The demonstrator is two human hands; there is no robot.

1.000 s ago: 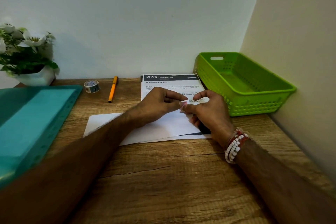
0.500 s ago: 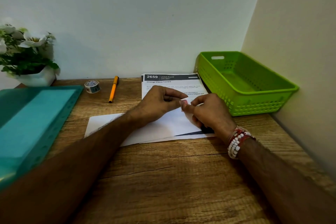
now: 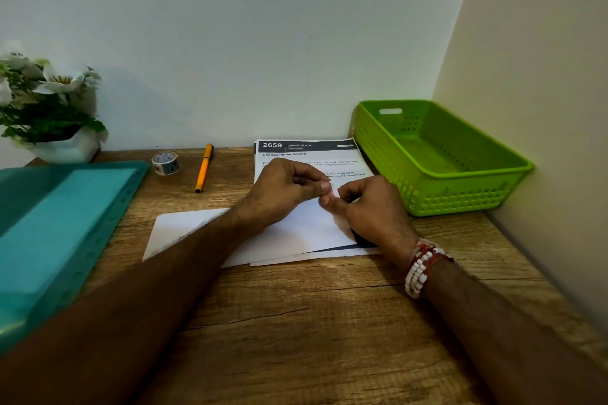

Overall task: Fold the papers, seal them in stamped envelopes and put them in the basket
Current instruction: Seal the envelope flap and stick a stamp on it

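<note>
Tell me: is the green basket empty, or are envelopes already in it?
Empty. The green basket shows a bare floor with no envelope inside; its near wall hides only a thin strip of that floor.

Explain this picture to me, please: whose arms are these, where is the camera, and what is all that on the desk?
There is no machine here. A person works with bare hands, and the single camera sits on their head, looking forward and down, so both arms reach in from the bottom. The left hand and right hand together have a pinching grip on a small pale slip, perhaps a stamp; it is too small to be sure. Beneath them, on the wooden desk, lie what looks like a white envelope and printed papers. Around these are a green basket, an orange pen, a tape roll, a teal folder and a potted plant.
</note>
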